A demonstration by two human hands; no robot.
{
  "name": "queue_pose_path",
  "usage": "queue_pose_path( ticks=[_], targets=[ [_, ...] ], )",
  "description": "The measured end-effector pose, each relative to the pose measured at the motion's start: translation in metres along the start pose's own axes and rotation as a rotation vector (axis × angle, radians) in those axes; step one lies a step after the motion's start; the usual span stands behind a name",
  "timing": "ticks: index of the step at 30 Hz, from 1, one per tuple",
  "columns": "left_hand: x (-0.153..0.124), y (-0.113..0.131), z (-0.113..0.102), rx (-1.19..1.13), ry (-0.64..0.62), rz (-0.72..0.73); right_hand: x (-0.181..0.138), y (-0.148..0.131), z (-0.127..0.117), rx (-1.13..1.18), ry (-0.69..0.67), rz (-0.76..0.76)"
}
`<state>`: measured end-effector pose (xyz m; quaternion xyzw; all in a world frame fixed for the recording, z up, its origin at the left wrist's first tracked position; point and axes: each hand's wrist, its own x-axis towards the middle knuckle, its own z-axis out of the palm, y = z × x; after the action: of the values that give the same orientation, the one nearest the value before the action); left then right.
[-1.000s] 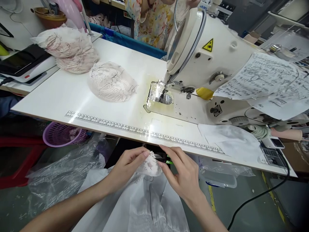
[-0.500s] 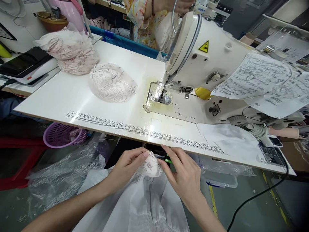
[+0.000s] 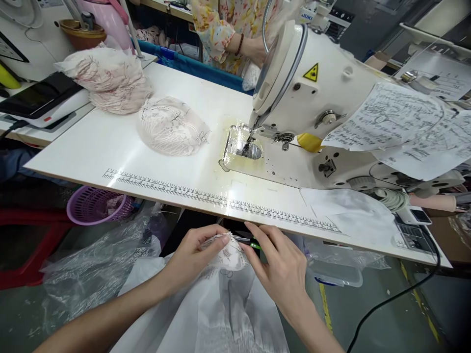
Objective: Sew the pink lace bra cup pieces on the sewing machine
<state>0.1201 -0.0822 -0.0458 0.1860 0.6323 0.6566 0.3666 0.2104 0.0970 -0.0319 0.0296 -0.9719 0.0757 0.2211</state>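
Below the front edge of the table, my left hand [image 3: 193, 256] pinches a small white lace piece [image 3: 231, 256] at its top edge. My right hand [image 3: 280, 267] grips a thread snipper with a green handle [image 3: 253, 242], its metal tip laid against the lace between my two hands. The lace hangs over a white plastic bag [image 3: 221, 309] in my lap.
A white sewing machine [image 3: 316, 93] stands on the white table [image 3: 110, 147], with a ruler strip [image 3: 221, 200] along the front edge. Lace piles [image 3: 171, 126] lie at the left. Papers [image 3: 401, 125] drape over the machine. A purple basket [image 3: 95, 205] sits below. Another person [image 3: 228, 34] stands behind.
My hands stay almost still on the lace. The person behind the table has lowered an arm beside the machine head.
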Motion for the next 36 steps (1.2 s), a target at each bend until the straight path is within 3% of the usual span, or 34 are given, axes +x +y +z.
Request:
queue_pose_path(
  ticks=[26,36],
  targets=[
    [-0.0016,0.0018,0.0,0.024,0.019,0.004,0.0011,-0.0033,-0.0021,-0.046,0.025,-0.024],
    [-0.0048,0.0003,0.0015,-0.025,-0.004,-0.029,-0.0017,-0.0014,0.0011,0.142,-0.023,0.031]
  ],
)
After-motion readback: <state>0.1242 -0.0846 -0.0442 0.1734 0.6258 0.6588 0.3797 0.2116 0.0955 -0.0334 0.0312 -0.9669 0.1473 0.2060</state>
